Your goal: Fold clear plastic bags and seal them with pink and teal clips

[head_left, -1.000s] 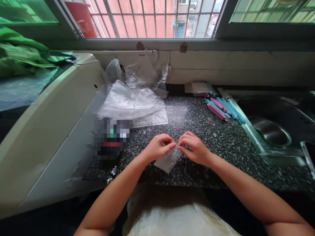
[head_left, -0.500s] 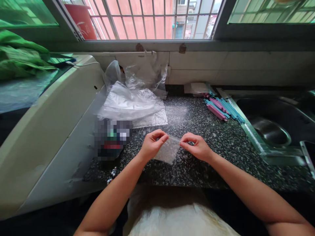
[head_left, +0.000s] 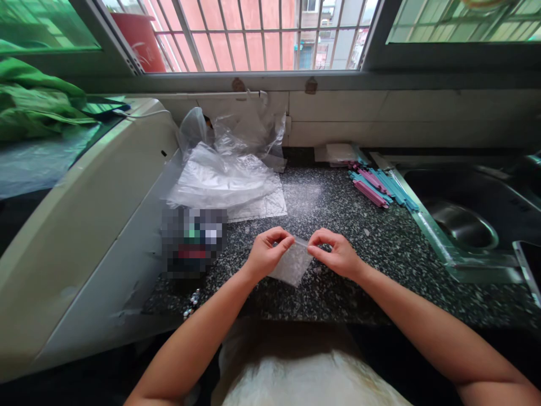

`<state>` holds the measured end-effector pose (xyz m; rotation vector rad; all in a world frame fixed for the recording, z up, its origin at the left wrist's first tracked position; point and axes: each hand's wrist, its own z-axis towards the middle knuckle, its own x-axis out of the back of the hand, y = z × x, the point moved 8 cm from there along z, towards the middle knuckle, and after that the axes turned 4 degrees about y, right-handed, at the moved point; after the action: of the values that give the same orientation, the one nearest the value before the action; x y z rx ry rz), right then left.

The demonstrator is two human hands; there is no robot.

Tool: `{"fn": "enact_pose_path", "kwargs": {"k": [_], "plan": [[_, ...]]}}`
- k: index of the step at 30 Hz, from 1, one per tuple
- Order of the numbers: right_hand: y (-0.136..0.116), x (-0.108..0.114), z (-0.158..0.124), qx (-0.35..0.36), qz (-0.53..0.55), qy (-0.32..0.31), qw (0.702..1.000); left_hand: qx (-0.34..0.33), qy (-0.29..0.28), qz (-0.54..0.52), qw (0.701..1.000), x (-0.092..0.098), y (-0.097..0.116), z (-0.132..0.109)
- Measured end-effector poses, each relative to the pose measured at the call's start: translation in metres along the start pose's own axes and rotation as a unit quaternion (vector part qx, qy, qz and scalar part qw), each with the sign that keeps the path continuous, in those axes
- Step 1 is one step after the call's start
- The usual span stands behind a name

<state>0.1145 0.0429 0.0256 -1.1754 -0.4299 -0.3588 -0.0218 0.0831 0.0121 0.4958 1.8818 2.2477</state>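
A small clear plastic bag (head_left: 293, 265) hangs between my two hands above the speckled dark countertop (head_left: 350, 299). My left hand (head_left: 270, 251) pinches its top edge at the left, thumb against forefinger. At the right end of the same edge, my right hand (head_left: 335, 252) is closed in a pinch. The bag looks flat and see-through; I cannot make out anything inside it.
Large clear plastic bags (head_left: 224, 175) lie heaped at the back left. Pink and blue strips (head_left: 380, 186) are piled beside the sink (head_left: 460, 259). A pixelated dark object (head_left: 194, 242) sits left of my hands, near small shiny bits (head_left: 192, 301). A white appliance (head_left: 114, 197) borders the left side.
My left hand has shifted slightly right and down, closer to my right hand. The bag's lower part has swung a little to the right. Both pinches hold.
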Motion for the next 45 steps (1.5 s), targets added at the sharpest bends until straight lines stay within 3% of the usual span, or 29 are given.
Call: {"fn": "enact_pose_path", "kwargs": {"k": [11, 22, 30, 32, 35, 38, 40, 42, 45], "plan": [[-0.009, -0.004, -0.001, 0.048, -0.017, 0.003, 0.999, 0.036, -0.045, 0.012, 0.998, -0.011, -0.003, -0.001], [-0.011, -0.003, -0.002, 0.075, -0.035, 0.036, 0.996, 0.019, -0.067, 0.046, 0.997, -0.018, -0.008, -0.001], [0.0, 0.012, 0.002, 0.042, -0.073, 0.064, 0.994, 0.069, -0.083, 0.013, 0.994, -0.019, -0.014, -0.002], [0.012, 0.025, 0.009, 0.016, -0.093, 0.06, 0.994, 0.077, -0.076, 0.006, 0.994, -0.018, -0.015, 0.0], [0.039, 0.075, 0.023, -0.034, -0.208, 0.126, 0.969, 0.082, -0.052, -0.005, 0.995, -0.014, -0.019, 0.002], [0.066, 0.131, 0.031, -0.096, -0.396, 0.175, 0.896, 0.081, -0.034, -0.012, 0.996, -0.012, -0.023, 0.003], [0.083, 0.16, 0.032, -0.153, -0.475, 0.175, 0.849, 0.084, -0.031, -0.014, 0.996, -0.011, -0.024, 0.003], [0.094, 0.174, 0.033, -0.184, -0.509, 0.156, 0.826, 0.091, -0.028, -0.018, 0.995, -0.011, -0.025, 0.003], [0.099, 0.176, 0.041, -0.193, -0.52, 0.126, 0.823, 0.097, -0.021, -0.029, 0.995, -0.008, -0.023, 0.003]]}}
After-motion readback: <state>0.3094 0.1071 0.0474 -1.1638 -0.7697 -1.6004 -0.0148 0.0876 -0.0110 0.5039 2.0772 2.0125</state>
